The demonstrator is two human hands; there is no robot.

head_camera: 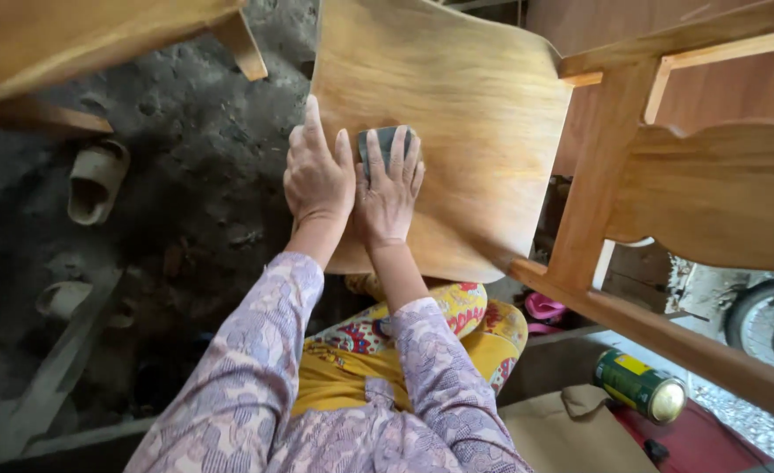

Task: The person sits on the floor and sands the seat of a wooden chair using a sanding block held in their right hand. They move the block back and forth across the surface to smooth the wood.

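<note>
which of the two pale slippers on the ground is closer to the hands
The upper slipper, lying just below the wooden piece at top left, is closer to the left hand. The other slipper lies lower and further left on the dirt floor.

Dirt floor (194, 175), dark and uneven. On it: two pale sandals at 9 o'clock, one upper (96, 182), one lower (64, 299); grey planks (45, 385) at 8 o'clock; green can (639, 386) lying at 4 o'clock.
</note>
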